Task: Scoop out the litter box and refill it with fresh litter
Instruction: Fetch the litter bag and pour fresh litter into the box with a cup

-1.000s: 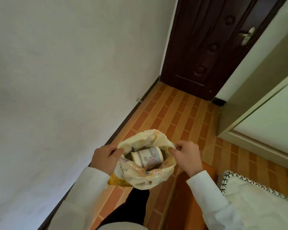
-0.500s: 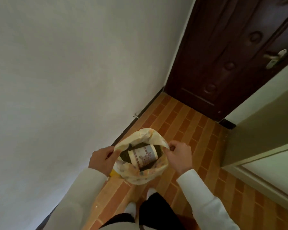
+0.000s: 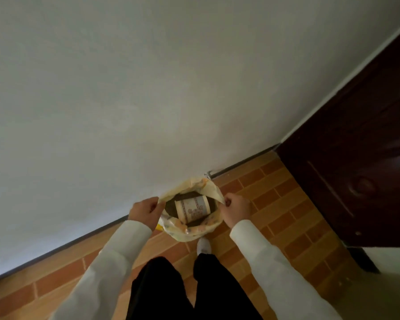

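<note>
While you look straight down, your two legs in black trousers [image 3: 189,289] fill the near edge, with one white shoe [image 3: 204,245] showing on the orange brick-pattern floor [image 3: 284,218]. Two white sleeves [image 3: 116,257] reach forward to one cream, printed bag [image 3: 189,232] held open between your two hands. Your left hand [image 3: 145,210] pinches the bag's left rim with its fingers curled, and your right hand [image 3: 237,212] pinches the right rim the same way. Inside lies one pale patterned cylinder [image 3: 192,207] on its side, on dark contents that may be litter; the light is too dim to be sure. Beyond the bag stand one grey wall [image 3: 148,88] and one dark wooden door [image 3: 360,169].
</note>
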The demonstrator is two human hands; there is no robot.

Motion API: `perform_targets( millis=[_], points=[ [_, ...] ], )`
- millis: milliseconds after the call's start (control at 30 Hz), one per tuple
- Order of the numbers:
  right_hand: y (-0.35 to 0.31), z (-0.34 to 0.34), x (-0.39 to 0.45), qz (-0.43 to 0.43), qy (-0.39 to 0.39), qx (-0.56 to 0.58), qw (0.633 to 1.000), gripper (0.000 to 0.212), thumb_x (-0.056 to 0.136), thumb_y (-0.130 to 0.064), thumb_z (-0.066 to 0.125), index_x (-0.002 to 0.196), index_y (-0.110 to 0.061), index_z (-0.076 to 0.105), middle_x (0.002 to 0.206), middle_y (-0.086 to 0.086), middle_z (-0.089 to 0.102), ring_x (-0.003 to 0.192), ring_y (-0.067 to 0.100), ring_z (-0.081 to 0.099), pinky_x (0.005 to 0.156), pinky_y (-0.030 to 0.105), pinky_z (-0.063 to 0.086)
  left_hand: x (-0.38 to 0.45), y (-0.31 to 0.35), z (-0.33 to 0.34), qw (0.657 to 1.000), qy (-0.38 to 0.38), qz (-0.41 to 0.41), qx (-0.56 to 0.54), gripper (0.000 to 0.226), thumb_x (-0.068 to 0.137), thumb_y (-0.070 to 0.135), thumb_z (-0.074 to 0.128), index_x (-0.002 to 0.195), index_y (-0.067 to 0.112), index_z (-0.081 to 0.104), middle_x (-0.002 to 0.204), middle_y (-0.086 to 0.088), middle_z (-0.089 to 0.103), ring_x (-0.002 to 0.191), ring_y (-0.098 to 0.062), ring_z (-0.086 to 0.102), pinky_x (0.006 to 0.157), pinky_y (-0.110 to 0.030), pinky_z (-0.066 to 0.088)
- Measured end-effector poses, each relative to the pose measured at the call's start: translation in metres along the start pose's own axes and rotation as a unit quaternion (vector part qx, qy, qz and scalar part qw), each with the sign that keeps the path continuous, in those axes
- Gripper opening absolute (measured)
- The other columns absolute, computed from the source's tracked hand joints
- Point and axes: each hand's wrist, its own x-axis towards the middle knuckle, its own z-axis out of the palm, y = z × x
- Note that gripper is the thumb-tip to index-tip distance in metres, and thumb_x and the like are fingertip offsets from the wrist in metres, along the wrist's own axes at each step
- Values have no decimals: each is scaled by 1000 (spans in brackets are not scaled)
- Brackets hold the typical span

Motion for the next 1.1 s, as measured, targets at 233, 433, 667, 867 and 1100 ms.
perform_targets(
  millis=[233, 433, 667, 867, 1100],
  points=[
    [62, 34, 131, -2, -66, -21, 998, 23, 89, -16, 62, 69, -20, 53, 69, -1, 57, 62, 11, 53, 57, 19, 41, 85, -10, 100, 995, -4, -92, -36, 35, 94, 26, 52, 59, 24, 48, 51, -2, 46, 56, -26, 48, 51, -31, 30],
    [142, 129, 236, 9, -79, -34, 996, 25, 89, -14, 61, 66, -19, 51, 67, 0, 55, 64, 16, 53, 55, 22, 41, 171, -78, 209, 992, -5, -123, -24, 22, 95, 27, 50, 96, 18, 70, 66, -5, 59, 62, -22, 56, 54, -29, 35],
    [234, 258, 342, 13, -110, -37, 993, 10, 90, -14, 61, 81, -10, 64, 77, 3, 62, 74, 17, 60, 67, 28, 49, 261, -185, 330, 989, -18, -144, -34, 24, 95, 27, 49, 94, 14, 70, 75, -12, 65, 69, -29, 61, 57, -30, 42],
    [290, 345, 413, -5, -129, -75, 989, 21, 89, -16, 63, 69, -18, 55, 73, 2, 58, 70, 16, 56, 63, 27, 45, 319, -256, 407, 988, -28, -148, -24, 24, 96, 28, 47, 90, 17, 67, 73, -8, 64, 60, -21, 56, 56, -29, 47],
    [322, 390, 447, -20, -112, -79, 990, 30, 88, -13, 63, 62, -19, 48, 63, -3, 50, 59, 11, 49, 49, 21, 32, 350, -294, 453, 990, -34, -136, -6, 25, 96, 29, 48, 88, 16, 68, 65, 2, 58, 55, -13, 51, 48, -21, 34]
  ],
)
